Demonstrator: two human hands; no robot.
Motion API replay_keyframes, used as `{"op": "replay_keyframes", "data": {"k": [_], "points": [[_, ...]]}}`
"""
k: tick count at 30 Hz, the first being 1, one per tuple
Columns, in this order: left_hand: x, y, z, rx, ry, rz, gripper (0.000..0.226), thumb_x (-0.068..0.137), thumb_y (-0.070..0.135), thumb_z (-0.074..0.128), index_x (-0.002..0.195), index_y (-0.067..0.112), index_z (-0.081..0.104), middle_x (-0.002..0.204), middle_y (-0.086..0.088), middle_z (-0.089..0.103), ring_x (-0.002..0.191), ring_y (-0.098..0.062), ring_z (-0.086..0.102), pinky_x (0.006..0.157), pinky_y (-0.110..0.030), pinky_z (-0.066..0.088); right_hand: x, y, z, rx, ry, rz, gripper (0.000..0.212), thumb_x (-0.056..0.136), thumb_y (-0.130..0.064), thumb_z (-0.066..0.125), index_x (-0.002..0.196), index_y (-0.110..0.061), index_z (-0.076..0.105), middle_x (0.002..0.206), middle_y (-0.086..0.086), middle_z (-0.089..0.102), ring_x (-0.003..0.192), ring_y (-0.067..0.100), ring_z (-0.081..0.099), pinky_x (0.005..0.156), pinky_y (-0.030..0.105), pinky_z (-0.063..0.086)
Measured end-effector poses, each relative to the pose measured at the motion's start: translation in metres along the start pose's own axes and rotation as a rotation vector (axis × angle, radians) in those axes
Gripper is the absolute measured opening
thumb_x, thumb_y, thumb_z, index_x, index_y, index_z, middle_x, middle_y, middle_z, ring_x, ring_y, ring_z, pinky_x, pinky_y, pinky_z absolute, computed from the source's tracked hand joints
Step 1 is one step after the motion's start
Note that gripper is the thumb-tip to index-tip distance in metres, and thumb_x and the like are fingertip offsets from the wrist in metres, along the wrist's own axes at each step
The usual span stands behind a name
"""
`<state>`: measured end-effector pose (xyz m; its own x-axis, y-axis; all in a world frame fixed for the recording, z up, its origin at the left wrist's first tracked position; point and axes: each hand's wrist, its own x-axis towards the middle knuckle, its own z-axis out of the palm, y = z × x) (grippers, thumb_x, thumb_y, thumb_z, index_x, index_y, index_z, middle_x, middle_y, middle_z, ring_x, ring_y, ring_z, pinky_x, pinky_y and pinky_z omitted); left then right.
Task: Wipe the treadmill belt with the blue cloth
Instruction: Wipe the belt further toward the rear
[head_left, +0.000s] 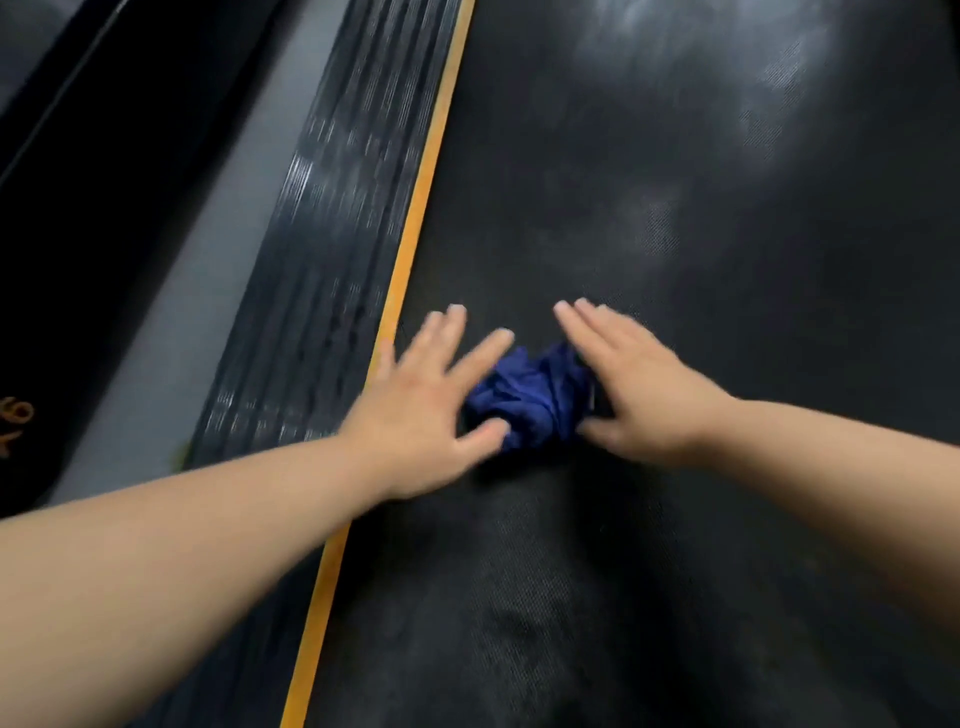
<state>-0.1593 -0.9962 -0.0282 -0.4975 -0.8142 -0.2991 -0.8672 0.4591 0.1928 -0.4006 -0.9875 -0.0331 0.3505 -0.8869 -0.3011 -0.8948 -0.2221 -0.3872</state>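
Seemingly early: crumpled dark-blue cloth (530, 400) between left hand (415, 415) and right hand (644, 395), fingers (480, 353) spread, black textured treadmill belt (675, 208) mostly unwiped

The blue cloth (530, 400) you see is a deep, navy-leaning blue, plain, darker in its folds. The treadmill belt (675, 218) under it is black with a fine grid-like weave, and pale grey glare patches break it up. Along its left edge runs an orange-yellow stripe (415, 218). Beside that, the side rail (337, 234) is black with lengthwise ribs catching white glints. Further left you have a plain grey strip (208, 270), then black with an orange marking (15, 421).
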Motion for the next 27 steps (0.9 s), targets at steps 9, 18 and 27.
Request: {"op": "replay_keyframes", "data": {"k": [9, 18, 27], "points": [[0.069, 0.024, 0.047, 0.111, 0.227, 0.746, 0.033, 0.094, 0.036, 0.047, 0.115, 0.019, 0.065, 0.134, -0.018, 0.053, 0.121, -0.04, 0.05, 0.1, -0.051, 0.042, -0.006, 0.042, 0.058, -0.135, 0.288, 0.254, 0.064, 0.089, -0.045, 0.019, 0.15, -0.023, 0.026, 0.158, -0.003, 0.019, 0.145, 0.014, 0.015, 0.118, 0.04, 0.008], [0.156, -0.001, 0.006, -0.081, 0.38, -0.087, 0.037, 0.092, 0.036, 0.047, 0.129, 0.032, 0.049, 0.146, 0.006, 0.039, 0.124, -0.028, 0.039, 0.1, -0.041, 0.035, -0.004, 0.042, 0.059, -0.123, 0.362, 0.25, 0.058, 0.093, -0.044, 0.026, 0.147, -0.026, 0.031, 0.157, -0.004, 0.024, 0.145, 0.014, 0.018, 0.119, 0.04, 0.01], [0.039, -0.016, 0.044, -0.064, 0.196, 0.615, 0.026, 0.089, 0.015, 0.049, 0.112, 0.022, 0.059, 0.132, -0.004, 0.055, 0.108, -0.032, 0.055, 0.092, -0.044, 0.044, -0.003, 0.041, 0.059, -0.139, 0.387, 0.254, 0.058, 0.092, -0.042, 0.026, 0.147, -0.025, 0.032, 0.156, -0.002, 0.025, 0.144, 0.017, 0.02, 0.118, 0.04, 0.01]]}}
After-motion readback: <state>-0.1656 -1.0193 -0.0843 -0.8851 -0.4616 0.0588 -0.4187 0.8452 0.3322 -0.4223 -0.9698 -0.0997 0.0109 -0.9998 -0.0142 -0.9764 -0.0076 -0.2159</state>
